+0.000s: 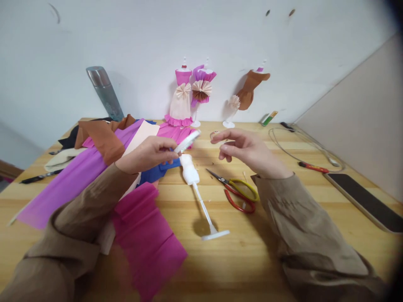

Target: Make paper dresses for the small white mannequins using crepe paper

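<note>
My left hand [147,153] pinches a thin white disc-like roll [187,141], seen nearly edge-on, that looks like tape. To its right, my right hand [242,151] hovers with its fingers curved and apart; a small pale patch at the index fingertip is too unclear to name. Below and between the hands, a small white mannequin [190,170] lies on the table, its round base toward me. Scissors [241,195] with red and yellow handles lie beneath my right hand, blades partly apart. A magenta crepe paper piece [147,239] lies near my left forearm.
Three dressed mini mannequins [181,92] stand along the wall. Purple, brown and blue crepe sheets [72,184] heap on the left, before a leaning grey bottle [105,92]. On the right are a phone [362,201], a cable [277,144] and a red-handled tool [313,167].
</note>
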Demonstrator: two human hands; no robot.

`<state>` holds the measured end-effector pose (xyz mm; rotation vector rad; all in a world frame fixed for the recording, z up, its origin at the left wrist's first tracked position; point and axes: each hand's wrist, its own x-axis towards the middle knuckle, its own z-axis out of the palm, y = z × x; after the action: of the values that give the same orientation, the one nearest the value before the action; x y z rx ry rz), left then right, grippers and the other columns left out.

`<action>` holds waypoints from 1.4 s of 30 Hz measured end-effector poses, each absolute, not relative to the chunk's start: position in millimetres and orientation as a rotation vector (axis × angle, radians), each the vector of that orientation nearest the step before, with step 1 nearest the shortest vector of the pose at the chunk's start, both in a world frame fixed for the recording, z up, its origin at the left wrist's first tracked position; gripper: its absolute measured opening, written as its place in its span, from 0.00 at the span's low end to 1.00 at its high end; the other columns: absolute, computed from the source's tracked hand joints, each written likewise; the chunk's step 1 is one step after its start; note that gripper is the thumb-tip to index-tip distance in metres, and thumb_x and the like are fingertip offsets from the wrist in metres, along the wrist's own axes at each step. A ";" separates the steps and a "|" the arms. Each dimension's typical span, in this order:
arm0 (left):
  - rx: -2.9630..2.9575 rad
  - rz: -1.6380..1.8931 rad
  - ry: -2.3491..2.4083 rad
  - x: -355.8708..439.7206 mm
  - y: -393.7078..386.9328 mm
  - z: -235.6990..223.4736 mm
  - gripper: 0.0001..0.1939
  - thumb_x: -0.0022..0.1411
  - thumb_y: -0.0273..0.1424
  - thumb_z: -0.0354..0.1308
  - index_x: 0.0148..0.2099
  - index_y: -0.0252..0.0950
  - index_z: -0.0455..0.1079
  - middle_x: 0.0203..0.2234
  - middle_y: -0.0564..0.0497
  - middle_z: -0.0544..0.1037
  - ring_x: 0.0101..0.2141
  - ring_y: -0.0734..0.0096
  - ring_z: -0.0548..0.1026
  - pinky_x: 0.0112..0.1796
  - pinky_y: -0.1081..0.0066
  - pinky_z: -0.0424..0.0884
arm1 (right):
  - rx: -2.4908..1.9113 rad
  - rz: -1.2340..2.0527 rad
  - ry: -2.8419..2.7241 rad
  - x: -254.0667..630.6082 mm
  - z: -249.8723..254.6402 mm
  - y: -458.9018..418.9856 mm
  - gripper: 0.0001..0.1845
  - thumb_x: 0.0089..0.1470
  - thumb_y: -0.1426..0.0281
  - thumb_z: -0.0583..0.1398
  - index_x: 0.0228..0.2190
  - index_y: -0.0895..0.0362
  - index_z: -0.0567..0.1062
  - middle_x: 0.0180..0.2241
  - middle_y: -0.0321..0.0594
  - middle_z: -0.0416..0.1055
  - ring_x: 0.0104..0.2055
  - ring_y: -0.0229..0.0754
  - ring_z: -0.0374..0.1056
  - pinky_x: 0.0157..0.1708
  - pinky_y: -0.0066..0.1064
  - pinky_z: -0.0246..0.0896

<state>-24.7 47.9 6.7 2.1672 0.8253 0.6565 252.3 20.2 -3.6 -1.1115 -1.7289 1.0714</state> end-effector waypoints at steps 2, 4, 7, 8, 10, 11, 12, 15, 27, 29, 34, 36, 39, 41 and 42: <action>2.048 0.778 0.973 -24.7 46.7 7.9 0.09 0.59 0.32 0.58 0.30 0.32 0.72 0.17 0.54 0.72 0.19 0.79 0.69 0.21 0.80 0.63 | -1.166 1.029 -1.825 253.1 -17.2 30.0 0.07 0.53 0.67 0.61 0.34 0.57 0.75 0.33 0.41 0.75 0.29 0.39 0.71 0.30 0.33 0.68; 1.942 0.858 1.062 -23.9 44.9 8.8 0.09 0.58 0.33 0.58 0.28 0.32 0.71 0.16 0.54 0.72 0.18 0.79 0.69 0.19 0.80 0.64 | -1.209 0.879 -2.039 248.6 -33.4 39.1 0.07 0.55 0.71 0.58 0.34 0.58 0.77 0.32 0.42 0.76 0.34 0.43 0.73 0.37 0.36 0.69; 1.881 0.895 1.074 -22.0 41.8 10.3 0.09 0.57 0.33 0.60 0.28 0.32 0.71 0.16 0.54 0.72 0.18 0.78 0.70 0.19 0.80 0.66 | -1.230 0.617 -2.468 237.1 -52.8 47.9 0.16 0.53 0.80 0.54 0.37 0.58 0.79 0.45 0.46 0.77 0.47 0.45 0.71 0.51 0.37 0.63; 1.887 0.890 1.064 -21.5 41.1 10.7 0.09 0.57 0.32 0.60 0.28 0.32 0.71 0.16 0.54 0.73 0.18 0.78 0.70 0.19 0.80 0.66 | -1.215 0.611 -2.569 234.5 -55.9 49.4 0.17 0.52 0.82 0.53 0.35 0.57 0.80 0.46 0.45 0.77 0.49 0.44 0.70 0.52 0.35 0.62; 1.904 0.883 1.044 -20.9 40.4 11.3 0.09 0.56 0.31 0.60 0.27 0.31 0.71 0.15 0.54 0.73 0.18 0.79 0.70 0.19 0.81 0.67 | -1.209 0.663 -2.683 233.9 -56.3 50.4 0.18 0.48 0.84 0.53 0.28 0.56 0.80 0.41 0.41 0.78 0.46 0.41 0.72 0.49 0.30 0.63; 1.908 0.879 1.040 -20.9 40.4 11.4 0.09 0.56 0.31 0.60 0.27 0.31 0.71 0.15 0.54 0.73 0.18 0.79 0.70 0.20 0.81 0.67 | -1.240 0.669 -2.698 236.1 -54.1 50.1 0.17 0.47 0.84 0.54 0.25 0.56 0.79 0.38 0.40 0.79 0.43 0.40 0.72 0.47 0.29 0.64; 1.908 0.875 1.040 -21.0 40.6 11.4 0.08 0.56 0.31 0.60 0.27 0.31 0.71 0.15 0.53 0.73 0.18 0.79 0.71 0.20 0.81 0.67 | -1.290 0.652 -2.707 239.6 -50.9 49.3 0.16 0.47 0.84 0.54 0.24 0.56 0.78 0.36 0.39 0.78 0.41 0.40 0.72 0.44 0.28 0.64; 1.905 0.884 1.057 -22.0 41.7 11.8 0.09 0.56 0.31 0.60 0.26 0.32 0.71 0.15 0.53 0.73 0.18 0.79 0.71 0.20 0.81 0.68 | -1.540 0.531 -2.682 252.9 -40.8 43.5 0.09 0.49 0.77 0.56 0.26 0.58 0.77 0.34 0.43 0.76 0.35 0.42 0.71 0.37 0.32 0.63; 1.967 0.863 1.065 -22.3 40.9 14.5 0.09 0.57 0.30 0.59 0.27 0.31 0.72 0.15 0.53 0.73 0.18 0.78 0.72 0.19 0.80 0.66 | -2.255 0.292 -2.704 291.2 -41.3 41.0 0.04 0.42 0.70 0.63 0.21 0.59 0.75 0.24 0.47 0.73 0.26 0.46 0.70 0.23 0.31 0.56; 1.980 0.853 1.040 -22.4 41.8 13.5 0.09 0.57 0.30 0.59 0.27 0.31 0.72 0.14 0.53 0.73 0.18 0.78 0.71 0.18 0.80 0.65 | -2.173 0.218 -2.662 292.0 -42.4 44.5 0.07 0.49 0.70 0.59 0.25 0.59 0.77 0.29 0.50 0.75 0.30 0.47 0.71 0.27 0.32 0.59; 1.987 0.839 0.996 -21.9 42.6 12.6 0.09 0.58 0.30 0.59 0.27 0.31 0.72 0.14 0.53 0.72 0.17 0.79 0.70 0.18 0.80 0.65 | -1.775 0.228 -2.680 270.8 -55.0 45.5 0.17 0.51 0.82 0.54 0.38 0.58 0.78 0.43 0.49 0.76 0.40 0.46 0.72 0.38 0.30 0.62; 1.976 0.843 1.010 -21.4 41.6 13.9 0.09 0.58 0.30 0.58 0.27 0.32 0.72 0.14 0.53 0.72 0.17 0.79 0.70 0.18 0.80 0.65 | -1.655 0.267 -2.702 264.7 -58.1 44.0 0.18 0.49 0.84 0.54 0.34 0.58 0.79 0.41 0.48 0.76 0.39 0.45 0.72 0.39 0.30 0.62; 1.968 0.853 1.026 -20.4 39.8 16.0 0.08 0.57 0.28 0.59 0.26 0.32 0.71 0.14 0.53 0.72 0.18 0.78 0.71 0.19 0.80 0.65 | -1.498 0.297 -2.696 259.0 -59.1 42.1 0.15 0.50 0.82 0.55 0.32 0.58 0.79 0.39 0.48 0.77 0.41 0.47 0.72 0.44 0.34 0.64; 1.973 0.848 1.022 -19.5 39.0 16.5 0.08 0.57 0.28 0.59 0.26 0.32 0.71 0.14 0.54 0.72 0.18 0.78 0.71 0.19 0.80 0.64 | -1.279 0.378 -2.672 253.4 -61.2 42.0 0.18 0.53 0.81 0.54 0.39 0.58 0.79 0.46 0.49 0.76 0.49 0.49 0.70 0.51 0.37 0.62; 1.977 0.843 1.020 -19.1 38.8 16.4 0.08 0.57 0.28 0.59 0.26 0.32 0.71 0.14 0.54 0.72 0.18 0.79 0.71 0.19 0.80 0.64 | -1.153 0.435 -2.658 250.2 -63.2 42.3 0.20 0.54 0.81 0.52 0.44 0.58 0.78 0.51 0.49 0.74 0.52 0.48 0.69 0.54 0.38 0.60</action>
<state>-19.1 38.8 16.4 1.9767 1.0205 0.8433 250.2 42.3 -63.2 -1.1531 -2.6583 0.4351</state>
